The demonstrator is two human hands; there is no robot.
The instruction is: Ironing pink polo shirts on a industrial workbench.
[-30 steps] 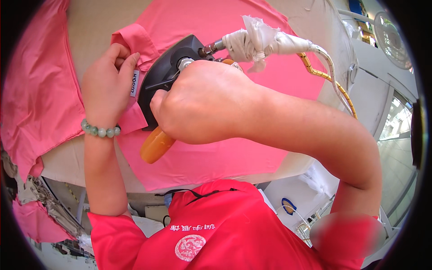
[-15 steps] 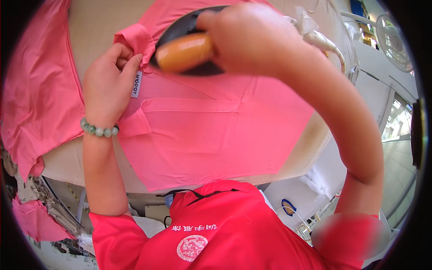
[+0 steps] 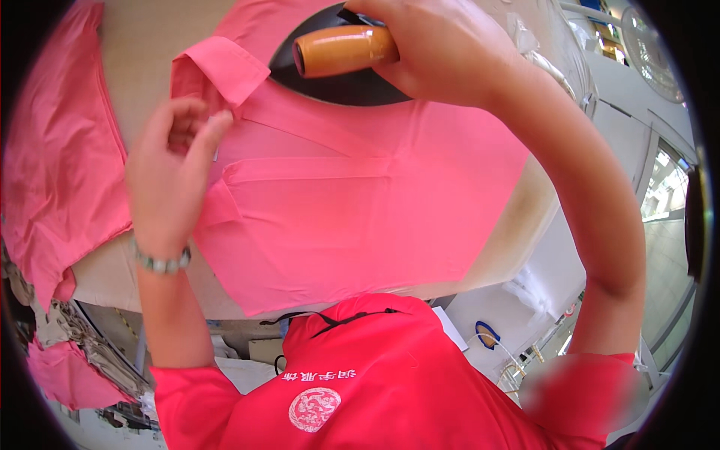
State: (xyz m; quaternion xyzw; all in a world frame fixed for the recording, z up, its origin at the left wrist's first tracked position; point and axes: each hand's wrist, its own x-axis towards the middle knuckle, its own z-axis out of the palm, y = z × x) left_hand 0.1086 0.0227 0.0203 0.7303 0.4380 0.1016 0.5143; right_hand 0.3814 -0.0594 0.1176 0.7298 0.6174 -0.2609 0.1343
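A pink collared shirt (image 3: 315, 225) lies spread over the padded ironing table, its collar (image 3: 225, 64) folded and standing up a little at the left. My right hand (image 3: 450, 56) grips the iron by its rounded wooden handle (image 3: 349, 51). The iron's dark soleplate (image 3: 322, 90) rests on the shirt just right of the collar. Below the collar, my left hand (image 3: 172, 165) hovers with loosely curled fingers and the thumb held apart, nothing between them. It is slightly blurred, and it covers most of the white label at the neck.
Another pink garment (image 3: 67, 165) drapes over the table's left side. Beige padding (image 3: 517, 217) shows along the right edge. Below left hang grey and pink cloths (image 3: 75, 367). A white fan (image 3: 652, 56) stands at the far right, and a thin hose or cord runs near the lower right.
My left hand has let go of the collar and drawn back toward me. The iron has shifted right and slightly away, baring the collar, which now lies more open.
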